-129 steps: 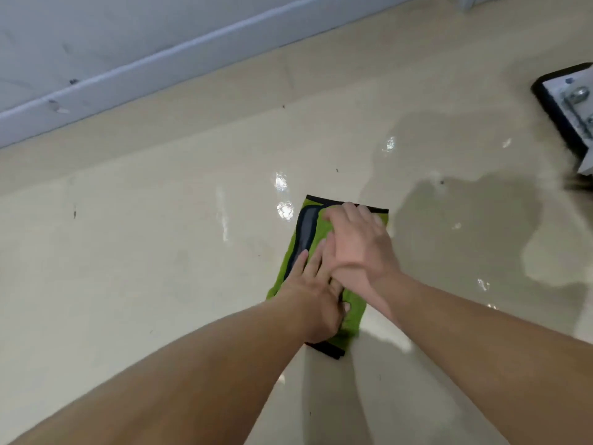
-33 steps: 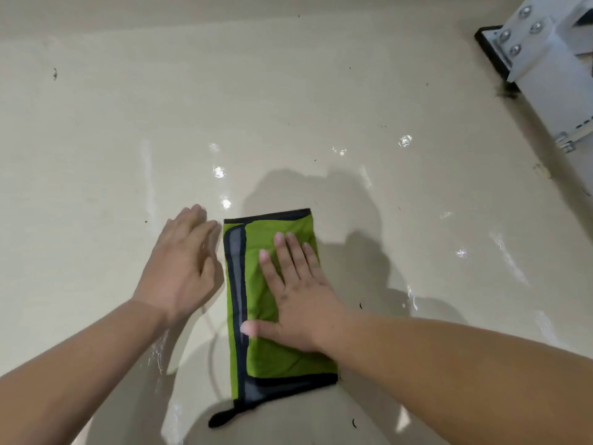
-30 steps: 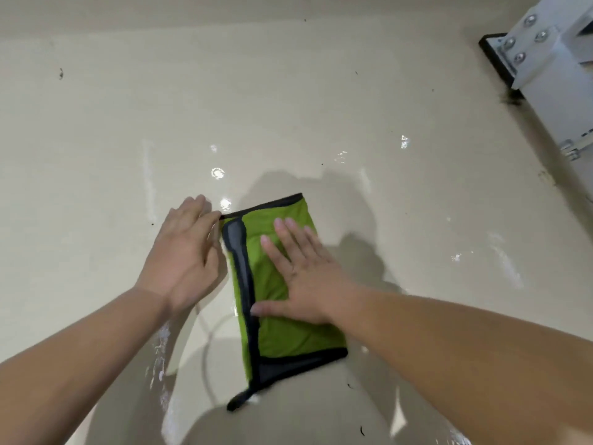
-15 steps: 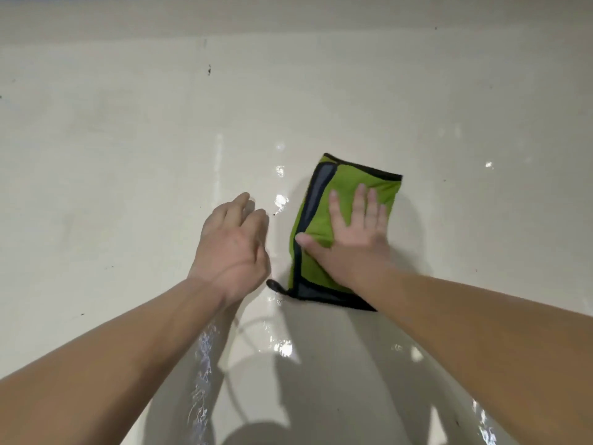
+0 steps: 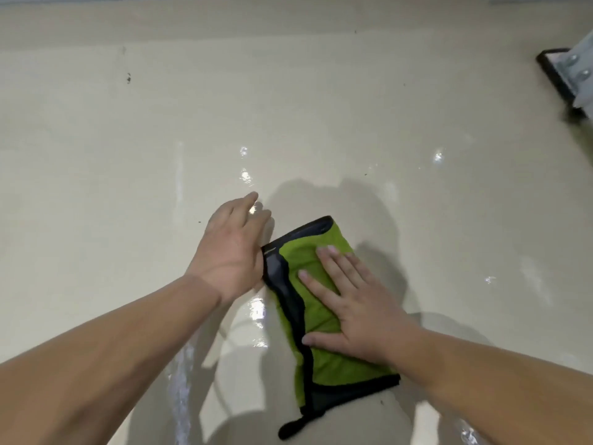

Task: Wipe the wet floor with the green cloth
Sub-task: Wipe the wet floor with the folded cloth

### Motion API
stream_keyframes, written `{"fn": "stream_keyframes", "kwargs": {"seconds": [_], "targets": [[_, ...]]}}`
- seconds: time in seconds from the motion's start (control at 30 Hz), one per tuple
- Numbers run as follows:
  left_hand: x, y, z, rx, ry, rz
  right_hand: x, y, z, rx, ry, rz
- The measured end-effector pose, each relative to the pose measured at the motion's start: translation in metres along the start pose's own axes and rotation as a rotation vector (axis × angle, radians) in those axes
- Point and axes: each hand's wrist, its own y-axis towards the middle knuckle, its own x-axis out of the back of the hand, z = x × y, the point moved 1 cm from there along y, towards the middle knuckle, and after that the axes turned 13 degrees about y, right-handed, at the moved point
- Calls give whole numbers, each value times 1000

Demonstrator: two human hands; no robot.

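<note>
A folded green cloth (image 5: 333,364) with black edging lies flat on the glossy beige floor (image 5: 128,187). My right hand (image 5: 349,306) presses on it with straight, spread fingers. My left hand (image 5: 232,248) rests flat on the floor just left of the cloth, its edge touching the cloth's upper left corner. Wet streaks and bright glints show on the floor around the cloth, with a trail of water (image 5: 183,390) under my left forearm.
A black-based metal bracket with bolts (image 5: 568,75) stands on the floor at the far right. The wall's base runs along the top edge of the view. Small dark specks dot the floor.
My right hand has pulled the cloth back toward me and to the right, turning it slightly. My left hand stays on the floor beside it.
</note>
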Motion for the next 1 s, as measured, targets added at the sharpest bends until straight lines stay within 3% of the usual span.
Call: {"fn": "stream_keyframes", "kwargs": {"seconds": [0.13, 0.27, 0.43, 0.57, 0.73, 0.8, 0.9, 0.97, 1.0], "targets": [[-17, 42, -64, -209, 108, 99, 29, -24, -68, -262, 36, 41], [-21, 75, -126, -384, 201, 274, 43, -31, -108, -254, 46, 163], [2, 106, -176, -472, 451, 394, 57, -22, -143, -374, 105, 140], [30, 136, -217, -233, 465, 594, 85, -28, -206, -462, 121, 60], [11, 129, -240, 10, 384, 583, 99, -65, -277, -629, 139, -85], [-15, 107, -241, 79, 330, 501, 90, -71, -283, -683, 127, -170], [-36, 68, -254, 120, 126, 146, 69, -78, -257, -703, 56, -248], [-38, 46, -264, 74, 39, -60, 47, -93, -226, -588, 38, -230], [-36, 39, -266, 88, 28, -85, 35, -103, -209, -496, 43, -210]]}}
